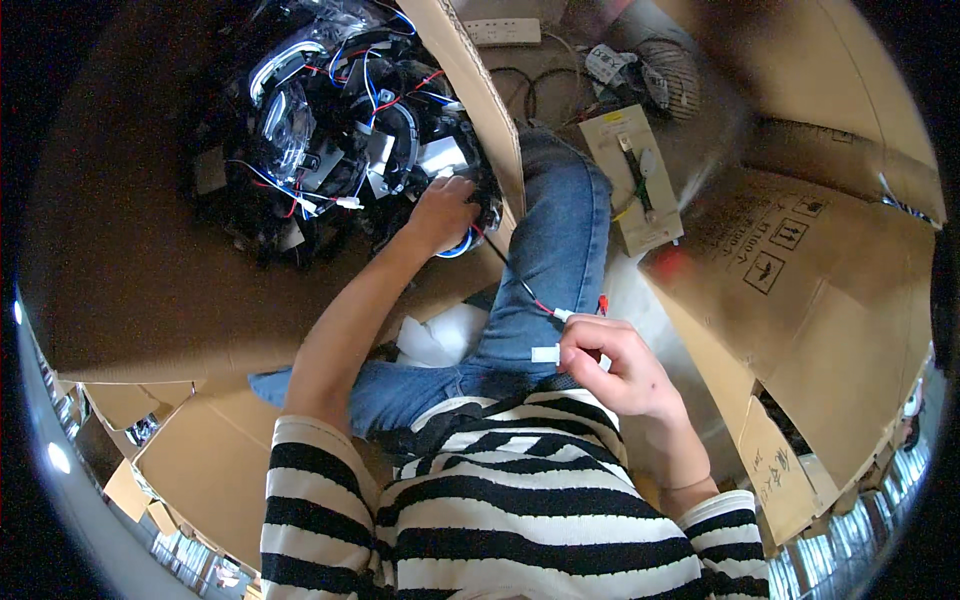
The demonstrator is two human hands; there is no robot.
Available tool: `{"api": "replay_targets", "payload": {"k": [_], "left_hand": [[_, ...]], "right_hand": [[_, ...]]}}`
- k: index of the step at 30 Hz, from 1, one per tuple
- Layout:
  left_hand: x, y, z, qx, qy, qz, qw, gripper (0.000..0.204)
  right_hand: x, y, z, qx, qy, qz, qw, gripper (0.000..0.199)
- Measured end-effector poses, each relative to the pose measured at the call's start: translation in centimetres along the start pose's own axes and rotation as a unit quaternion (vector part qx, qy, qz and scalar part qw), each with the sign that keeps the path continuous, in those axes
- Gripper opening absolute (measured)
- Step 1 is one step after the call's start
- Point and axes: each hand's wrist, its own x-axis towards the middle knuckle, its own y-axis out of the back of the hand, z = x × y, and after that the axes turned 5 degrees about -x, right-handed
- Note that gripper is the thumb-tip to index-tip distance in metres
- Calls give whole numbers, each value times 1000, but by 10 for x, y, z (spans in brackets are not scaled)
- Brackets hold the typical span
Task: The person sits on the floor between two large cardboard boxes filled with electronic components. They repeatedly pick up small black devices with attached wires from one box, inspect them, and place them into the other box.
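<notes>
Inside the cardboard box at upper left lies a pile of black-and-clear lamp units [285, 130] with red, blue and white wires. My left hand [445, 213] reaches into the box, its fingers curled on the near lamp unit [443, 158] at the pile's right side; the fingertips are partly hidden. A dark cable [497, 254] runs from there over my thigh to a small white connector [563, 315] at my right hand [620, 366]. My right hand is closed in a pinch, and a white plug-like piece [545, 354] sticks out from its fingertips. A red-tipped lead [603, 304] stands just behind.
The box wall [480, 100] rises between the lamps and my leg. A beige board [655, 215] with a small device on it lies at the right of my knee. Beyond are a power strip [500, 32] and cables. Another large carton [780, 260] stands at right.
</notes>
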Motion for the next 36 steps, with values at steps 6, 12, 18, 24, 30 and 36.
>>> {"api": "replay_targets", "payload": {"k": [6,12,18,24,30,36], "left_hand": [[-45,42,-2,-267,-1,99,959,19],[-104,90,25,-517,115,114,840,10],[-148,103,59,-673,166,39,719,14],[-187,106,80,-716,148,74,678,17],[-205,97,103,-592,61,271,756,22],[-205,96,123,-482,24,385,787,30]], "right_hand": [[3,-7,-3,-8,7,-6,1000,13],[7,-18,-12,-27,52,-11,998,10],[7,-36,-23,-41,99,-24,994,8],[9,-56,-38,-63,121,-64,989,7],[13,-77,-53,-63,121,-68,988,7],[14,-92,-64,-20,54,-35,998,5]]}}
